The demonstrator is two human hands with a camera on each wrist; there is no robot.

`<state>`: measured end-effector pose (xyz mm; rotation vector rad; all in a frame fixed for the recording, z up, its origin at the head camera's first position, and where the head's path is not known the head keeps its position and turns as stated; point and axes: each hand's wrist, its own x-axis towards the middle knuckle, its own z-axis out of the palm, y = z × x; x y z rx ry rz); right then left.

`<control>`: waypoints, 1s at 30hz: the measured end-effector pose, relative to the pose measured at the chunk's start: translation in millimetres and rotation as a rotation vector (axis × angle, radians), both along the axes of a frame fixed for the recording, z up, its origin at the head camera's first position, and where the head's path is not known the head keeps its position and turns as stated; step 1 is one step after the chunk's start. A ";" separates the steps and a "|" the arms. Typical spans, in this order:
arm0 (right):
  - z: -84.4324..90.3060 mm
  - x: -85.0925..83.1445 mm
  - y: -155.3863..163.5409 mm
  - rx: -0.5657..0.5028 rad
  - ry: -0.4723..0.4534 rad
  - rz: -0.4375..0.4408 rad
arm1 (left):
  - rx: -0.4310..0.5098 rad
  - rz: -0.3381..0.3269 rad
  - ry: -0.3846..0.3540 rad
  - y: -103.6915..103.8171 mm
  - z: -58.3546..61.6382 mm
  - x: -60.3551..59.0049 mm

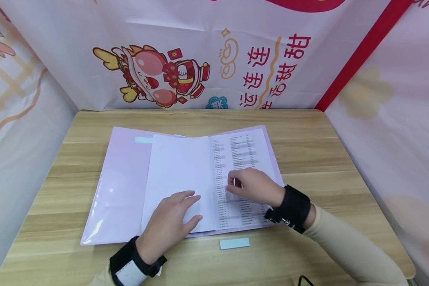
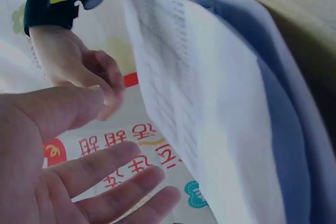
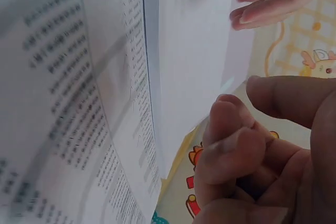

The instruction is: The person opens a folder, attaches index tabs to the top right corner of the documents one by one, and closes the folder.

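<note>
Fingers of the left hand (image 1: 171,220) lie spread on the blank sheet (image 1: 180,174); the right hand (image 1: 254,186), fingers curled, rests on the printed page (image 1: 241,153) of the folder (image 1: 118,186).

Left hand (image 2: 63,166) at seven o'clock, fingers straight and spread, right hand (image 2: 86,74) at ten o'clock with a black wrist strap (image 2: 50,9), printed sheet (image 2: 173,93) through centre, lilac folder (image 2: 294,129) at three o'clock, red-lettered backdrop (image 2: 131,153) between the hands.

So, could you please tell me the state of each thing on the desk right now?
Folder: lying open on the desk.
Blank sheet: turned over, flat under left hand.
Printed sheet: face up, right hand resting on it.
Blue strip: lying loose beside the folder.
</note>
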<state>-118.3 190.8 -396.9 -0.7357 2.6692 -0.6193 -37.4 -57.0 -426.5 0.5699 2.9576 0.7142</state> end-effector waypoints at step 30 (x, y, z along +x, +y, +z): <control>-42.7 97.6 32.9 0.078 0.018 0.177 | -0.118 -0.196 -0.073 2.7 -31.9 10.3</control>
